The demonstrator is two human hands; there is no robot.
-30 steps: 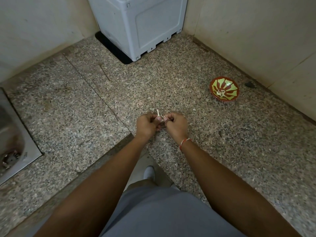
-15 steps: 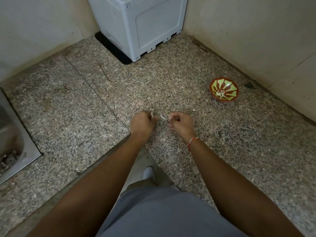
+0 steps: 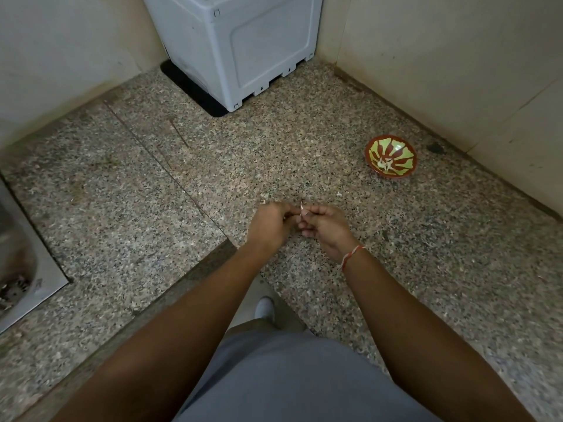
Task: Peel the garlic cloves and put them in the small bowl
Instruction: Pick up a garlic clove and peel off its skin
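Note:
Both hands meet over the middle of the granite counter (image 3: pixel 152 208). My left hand (image 3: pixel 269 223) and my right hand (image 3: pixel 324 228) pinch a small garlic clove (image 3: pixel 302 210) between their fingertips; a thin pale strip of skin sticks up from it. Most of the clove is hidden by the fingers. The small red bowl with a green pattern (image 3: pixel 391 156) stands at the right, well beyond my right hand, with a few pale pieces at its bottom.
A grey plastic appliance (image 3: pixel 240 47) stands in the back corner on a black mat. A steel sink (image 3: pixel 21 269) lies at the left edge. Tiled walls close the back and right. Small bits of skin (image 3: pixel 338 194) lie on the counter near the hands.
The hands were together, pulled apart half a second ago, and have come back together on the clove, slightly nearer to me.

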